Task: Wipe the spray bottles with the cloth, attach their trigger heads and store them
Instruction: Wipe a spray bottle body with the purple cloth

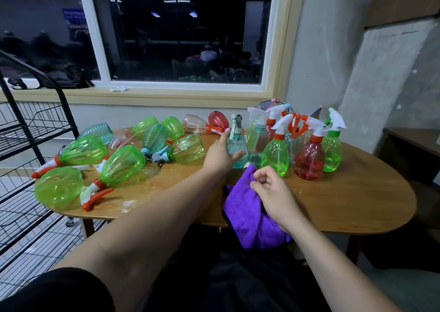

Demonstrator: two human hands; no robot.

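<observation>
Both hands grasp something: left hand point(220, 155) a teal spray bottle point(238, 143), right hand point(273, 192) the purple cloth point(245, 212).

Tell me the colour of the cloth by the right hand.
Purple. The cloth shows best in the head view, beneath the right hand.

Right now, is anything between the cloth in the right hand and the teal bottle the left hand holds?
Nothing visible. The teal bottle in the left hand stands just beyond the cloth; the green bottle stands beside it, not between.
</observation>
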